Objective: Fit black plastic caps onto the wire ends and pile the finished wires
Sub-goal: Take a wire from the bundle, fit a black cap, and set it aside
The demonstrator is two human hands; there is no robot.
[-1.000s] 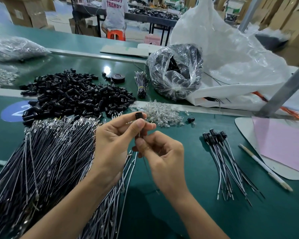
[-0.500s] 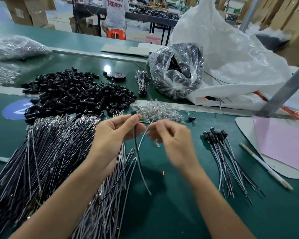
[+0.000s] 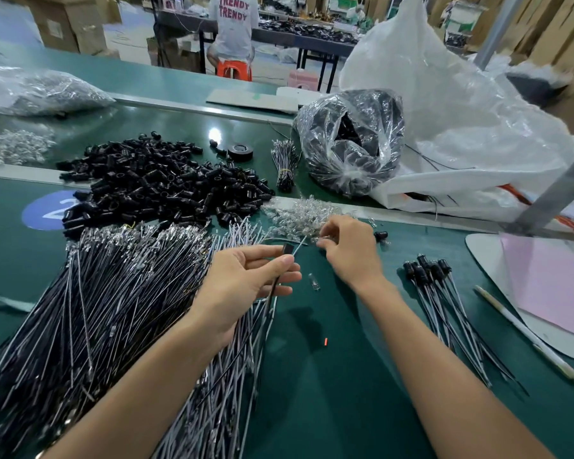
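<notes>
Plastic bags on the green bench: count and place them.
3: clear bag of silvery parts far left; clear bag of black parts centre back; large white bag at right. Others may be hidden.

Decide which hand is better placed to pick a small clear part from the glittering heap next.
Probably the right hand: its fingers are at the heap of small clear parts. The left hand is busy pinching the thin black wire under its black plastic cap.
</notes>
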